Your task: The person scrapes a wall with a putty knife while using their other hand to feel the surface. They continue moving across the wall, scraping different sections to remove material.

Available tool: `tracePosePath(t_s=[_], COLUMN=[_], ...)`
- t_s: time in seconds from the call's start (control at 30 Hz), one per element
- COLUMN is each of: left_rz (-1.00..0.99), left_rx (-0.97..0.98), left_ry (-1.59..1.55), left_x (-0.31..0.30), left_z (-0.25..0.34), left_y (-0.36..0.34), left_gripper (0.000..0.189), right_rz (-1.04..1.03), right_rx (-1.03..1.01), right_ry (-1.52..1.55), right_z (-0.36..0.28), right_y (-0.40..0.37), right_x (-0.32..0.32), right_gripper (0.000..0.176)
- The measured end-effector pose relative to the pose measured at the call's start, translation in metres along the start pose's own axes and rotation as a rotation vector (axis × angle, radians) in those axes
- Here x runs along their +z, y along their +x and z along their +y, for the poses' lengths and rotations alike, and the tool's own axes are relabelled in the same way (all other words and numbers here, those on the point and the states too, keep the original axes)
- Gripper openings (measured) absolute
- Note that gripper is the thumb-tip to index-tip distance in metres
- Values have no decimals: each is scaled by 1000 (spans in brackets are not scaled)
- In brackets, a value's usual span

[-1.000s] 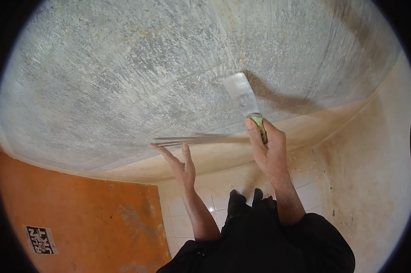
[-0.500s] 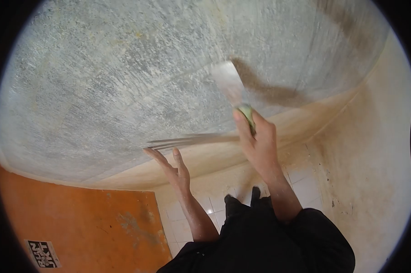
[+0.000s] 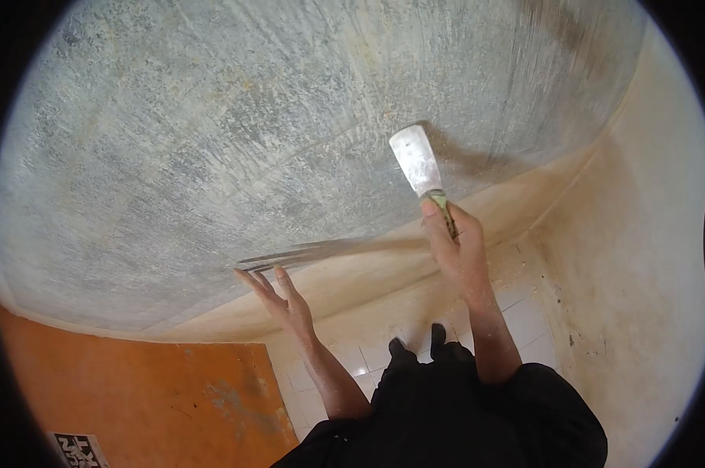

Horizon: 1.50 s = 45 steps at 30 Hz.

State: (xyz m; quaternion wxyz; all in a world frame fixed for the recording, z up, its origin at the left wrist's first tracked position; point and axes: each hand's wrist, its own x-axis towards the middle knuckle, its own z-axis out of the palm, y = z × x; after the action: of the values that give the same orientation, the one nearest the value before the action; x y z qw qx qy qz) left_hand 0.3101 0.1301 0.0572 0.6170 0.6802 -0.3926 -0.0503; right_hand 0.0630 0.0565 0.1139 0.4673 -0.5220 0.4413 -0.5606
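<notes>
Above the right hand (image 3: 458, 257) a flat scraper (image 3: 416, 162), with a pale steel blade and a green-and-yellow handle, stood blade-up and tilted a little to the left. Its blade was smeared white, its square tip lay against the wall, and its shadow fell just to the right of it. The right hand was clamped round the handle, thumb laid along the side.

The left hand (image 3: 282, 300) was well apart from the right hand, lower and to its left, with the palm open and the fingers straight and spread. Just above its fingertips ran a long, thin grey metal strip (image 3: 313, 251), seen edge-on and reaching across towards the right hand. I cannot tell whether the fingers touched it.

Beyond both hands spread a rough grey wall surface (image 3: 212, 132), mottled with whitish scrape marks. Below the hands it gave way to a cream band (image 3: 352, 285), then to a white tiled floor (image 3: 524, 320) where two dark shoes (image 3: 415, 343) stood. Left of the left hand was an orange panel (image 3: 150, 390), patchy with worn spots and carrying a black-and-white sticker (image 3: 79, 448). Right of the right hand rose a stained cream side wall (image 3: 641, 257). Black sleeves (image 3: 462, 421) covered both arms past the elbows.
</notes>
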Motion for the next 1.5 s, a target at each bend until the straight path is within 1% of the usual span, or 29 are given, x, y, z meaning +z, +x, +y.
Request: tracePosePath(t_s=[0.07, 0.13, 0.2, 0.27, 0.33, 0.4, 0.47, 0.53, 0.6, 0.67, 0.8, 0.9, 1.03, 1.1, 1.23, 1.3, 1.33, 1.43, 1.5], left_rz=[-4, -14, 109, 101, 100, 44, 56, 68, 61, 65, 85, 77, 46, 67, 72, 75, 60, 87, 104], left_rx=[0, -3, 23, 24, 19, 34, 29, 29, -21, -11, 16, 11, -1, 29, 35, 38, 42, 54, 47], left_ry=[3, 4, 233, 230, 220, 72, 68, 51, 60, 73, 86, 89, 161, 230, 207, 255, 249, 208, 245], left_x=[-3, -4, -5, -14, -18, -25, -30, -33, -37, -40, -46, -51, -55, -57, -59, -57, -57, -52, -52], left_z=[0, -3, -5, -3, -8, -20, -22, -21, -21, -30, -33, -35, -36, -42, -45, -41, -42, -44, -44], left_y=[2, 4, 6, 10, 15, 20, 21, 24, 24, 30, 36, 40, 39, 42, 48, 48, 49, 51, 51], left_gripper=[81, 80, 80, 80, 81, 82, 82, 82, 82, 83, 84, 82, 82, 82, 83, 83, 83, 83, 83], right_rz=[1, -8, -20, -12, -6, 6, -21, -23, -34, -38, 20, 61, 44, 35, 83, 12, 28, 34, 54], right_rx=[-68, -80, -91, -143, -161, -158, -168, -171, -185, -241, -236, -236, -206, -173, -214, -164, -160, -215, -215], right_ry=[-48, -72, -95, -195, -196, -192, -199, -218, -244, -307, -281, -312, -318, -382, -374, -451, -456, -553, -499], right_z=[-7, -27, -28, -12, -9, -12, -26, -13, -9, -9, -29, -18, -27, -26, -32, -37, -36, -36, -37], right_y=[10, 14, 11, 5, 5, 3, 5, -7, -8, -9, -10, -15, -16, -15, -11, -11, -12, -6, -9], right_x=[1, 2, 2, 2, 8, 13, 14, 21, 29, 43, 56, 54, 56, 52, 55, 47, 45, 44, 48], right_gripper=[31, 31, 30, 29, 29, 30, 30, 30, 30, 30, 28, 27, 24, 24, 25, 25, 25, 26, 26])
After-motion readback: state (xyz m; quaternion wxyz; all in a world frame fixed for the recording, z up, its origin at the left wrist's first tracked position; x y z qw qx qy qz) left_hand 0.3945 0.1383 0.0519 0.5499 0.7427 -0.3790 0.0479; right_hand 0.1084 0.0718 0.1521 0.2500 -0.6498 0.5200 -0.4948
